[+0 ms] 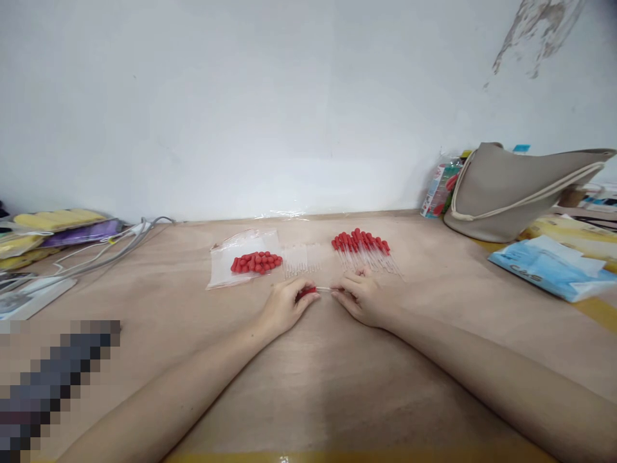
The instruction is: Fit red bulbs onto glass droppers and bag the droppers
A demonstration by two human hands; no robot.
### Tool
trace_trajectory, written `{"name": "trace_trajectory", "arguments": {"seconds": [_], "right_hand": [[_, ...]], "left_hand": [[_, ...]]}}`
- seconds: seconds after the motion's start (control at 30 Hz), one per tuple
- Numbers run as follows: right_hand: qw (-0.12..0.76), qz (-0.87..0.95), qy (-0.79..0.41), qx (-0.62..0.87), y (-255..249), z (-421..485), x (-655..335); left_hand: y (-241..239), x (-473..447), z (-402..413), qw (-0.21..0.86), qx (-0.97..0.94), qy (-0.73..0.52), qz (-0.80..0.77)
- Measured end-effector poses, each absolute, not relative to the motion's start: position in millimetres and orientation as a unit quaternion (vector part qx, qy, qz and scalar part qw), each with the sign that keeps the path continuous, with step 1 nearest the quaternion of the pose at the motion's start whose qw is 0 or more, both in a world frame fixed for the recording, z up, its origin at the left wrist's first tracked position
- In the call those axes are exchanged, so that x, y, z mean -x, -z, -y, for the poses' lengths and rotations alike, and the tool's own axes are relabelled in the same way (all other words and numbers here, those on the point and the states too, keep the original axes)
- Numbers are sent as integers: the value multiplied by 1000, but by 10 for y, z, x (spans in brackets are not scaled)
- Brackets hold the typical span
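My left hand (pixel 285 305) is closed in a pinch on a small red rubber bulb (pixel 308 291). My right hand (pixel 360 297) pinches the other end of a thin clear tube (pixel 324 289) that runs between both hands, low over the wooden table (pixel 313 386). Just beyond my left hand lies a heap of loose red bulbs (pixel 256 262) on a clear plastic bag (pixel 226 260). A row of bare clear tubes (pixel 303 258) lies in the middle. Beyond my right hand sits a pile of finished droppers with red bulbs (pixel 364 249).
A beige bag (pixel 506 190) stands at the back right, with a colourful packet (pixel 436 186) beside it and a blue tissue pack (pixel 549 267) nearer. At the left lie grey cables (pixel 110 251), yellow and purple packets (pixel 62 225) and a blurred-out patch (pixel 53 379).
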State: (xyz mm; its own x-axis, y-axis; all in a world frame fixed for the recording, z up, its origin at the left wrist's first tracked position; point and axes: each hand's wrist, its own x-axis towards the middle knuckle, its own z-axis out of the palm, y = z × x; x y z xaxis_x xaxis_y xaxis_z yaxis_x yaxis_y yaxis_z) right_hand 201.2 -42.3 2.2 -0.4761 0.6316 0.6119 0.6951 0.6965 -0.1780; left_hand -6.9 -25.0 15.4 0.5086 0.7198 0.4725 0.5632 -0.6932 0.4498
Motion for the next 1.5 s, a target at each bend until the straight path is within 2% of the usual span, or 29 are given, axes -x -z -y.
{"name": "trace_trajectory", "arguments": {"seconds": [0.3,0.57,1.03,1.3,1.5], "right_hand": [[339,871,12,357,-40,430,-2045],[344,865,-36,363,-30,393,-2060],[309,865,96,383,-124,477,-1955],[277,876,97,384,-129,463,-1852],[257,883,45,390,-116,405,-1768]], "left_hand": [[-187,88,256,134,-855,-375,-333],[-179,112,258,180,-873,-346,-292],[-160,105,271,141,-887,-304,-319],[-143,110,260,136,-893,-293,-314],[-151,131,250,136,-893,-297,-309]]}}
